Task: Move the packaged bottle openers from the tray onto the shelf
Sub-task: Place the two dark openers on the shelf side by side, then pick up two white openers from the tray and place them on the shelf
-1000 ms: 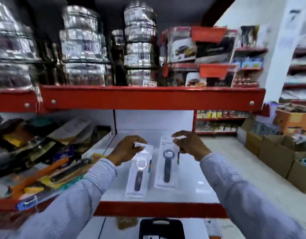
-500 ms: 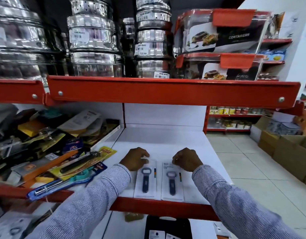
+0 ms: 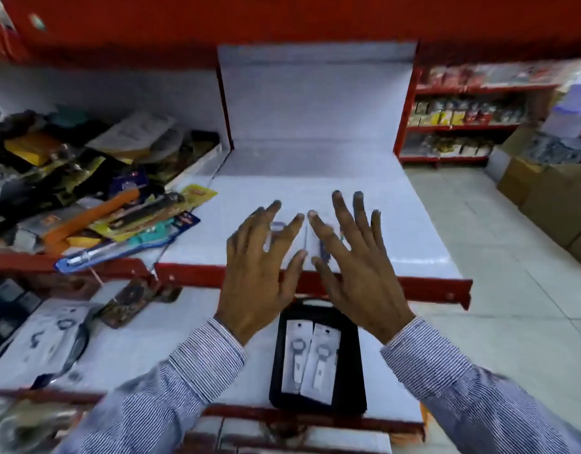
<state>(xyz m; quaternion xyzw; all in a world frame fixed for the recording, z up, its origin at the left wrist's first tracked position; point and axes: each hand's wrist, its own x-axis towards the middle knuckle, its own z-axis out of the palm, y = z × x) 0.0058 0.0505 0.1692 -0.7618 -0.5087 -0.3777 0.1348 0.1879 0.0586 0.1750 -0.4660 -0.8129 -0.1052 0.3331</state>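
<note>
Two packaged bottle openers with dark handles lie side by side on the white shelf, near its red front edge, mostly hidden behind my hands. My left hand and my right hand hover above them with fingers spread and nothing in them. On the lower shelf stands a black tray. It holds two more packaged bottle openers with white handles, lying side by side.
A heap of packaged kitchen tools fills the shelf section to the left. More packets lie on the lower shelf at left. Cardboard boxes stand on the tiled floor at right, with further red shelving behind.
My hands have let go of the two packages on the shelf and drawn back with fingers spread. The view has tilted down, bringing the black tray into sight.
</note>
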